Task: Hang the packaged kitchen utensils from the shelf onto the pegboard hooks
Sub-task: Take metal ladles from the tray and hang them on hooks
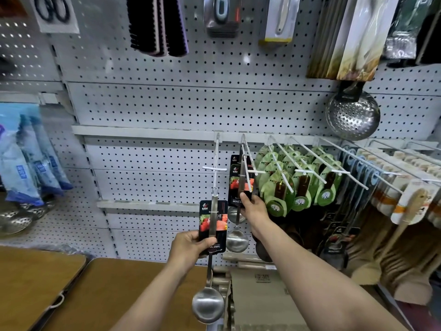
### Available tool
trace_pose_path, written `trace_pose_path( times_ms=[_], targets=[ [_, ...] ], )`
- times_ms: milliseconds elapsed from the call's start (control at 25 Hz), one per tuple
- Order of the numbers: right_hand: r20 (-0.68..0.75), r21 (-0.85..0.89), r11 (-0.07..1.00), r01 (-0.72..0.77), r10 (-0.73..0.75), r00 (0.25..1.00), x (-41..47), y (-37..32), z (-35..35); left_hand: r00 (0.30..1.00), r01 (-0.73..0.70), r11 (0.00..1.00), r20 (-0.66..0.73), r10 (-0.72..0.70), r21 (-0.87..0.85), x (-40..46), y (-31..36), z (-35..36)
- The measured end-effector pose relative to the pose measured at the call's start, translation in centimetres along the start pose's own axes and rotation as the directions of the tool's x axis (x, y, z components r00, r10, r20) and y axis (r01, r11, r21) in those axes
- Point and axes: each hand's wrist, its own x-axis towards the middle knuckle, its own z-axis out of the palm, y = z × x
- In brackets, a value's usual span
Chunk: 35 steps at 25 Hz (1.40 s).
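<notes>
In the head view, at lower centre of the frame, my left hand grips a carded ladle by its black card, the handle's top loop at the tip of an empty white hook and its bowl hanging low over the brown table. Just right of centre, my right hand pinches the card of a hung ladle on the neighbouring hook. Green-carded utensils fill the hooks further right on the pegboard.

Held ladle hangs left of the hooked ladles.
</notes>
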Motion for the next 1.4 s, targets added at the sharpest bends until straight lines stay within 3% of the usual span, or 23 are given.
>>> trace_pose_path(
  times_ms=[160, 280, 400, 520, 800, 960, 1400],
  targets=[
    [-0.025, -0.104, 0.993, -0.063, 0.061, 0.998, -3.0, 0.0, -0.4, 1.000, 0.003, 1.000, 0.025, -0.003, 0.002, -1.9, 0.2, -0.6],
    [0.044, -0.057, 0.996, -0.068, 0.070, 0.997, -6.4, -0.1, -0.3, 0.999, -0.005, 1.000, 0.038, 0.005, 0.009, -3.4, 0.5, -0.9],
    [0.173, 0.003, 1.000, -0.007, 0.006, 0.985, -11.5, -0.4, -0.2, 0.999, -0.013, 1.000, 0.038, 0.013, 0.001, -5.2, 0.6, -1.1],
    [0.233, -0.066, 0.989, 0.131, -0.112, 0.966, -15.9, -0.5, -0.4, 0.997, -0.042, 0.999, 0.060, 0.041, 0.003, -6.8, 0.7, -0.6],
    [0.060, -0.048, 0.962, 0.269, -0.266, 0.962, -19.4, 0.0, -1.7, 0.989, -0.089, 0.995, 0.116, 0.093, -0.043, -9.7, 0.7, 1.9],
    [-0.023, -0.048, 0.962, 0.269, -0.271, 0.962, -18.3, -1.1, -2.7, 0.989, -0.009, 1.000, 0.148, 0.009, -0.003, -9.7, 0.7, 2.9],
    [-0.018, -0.082, 0.971, 0.226, -0.228, 0.973, -13.9, -2.3, -3.4, 0.992, 0.028, 1.000, 0.122, -0.029, 0.010, -6.4, 1.5, 5.7]
  ],
)
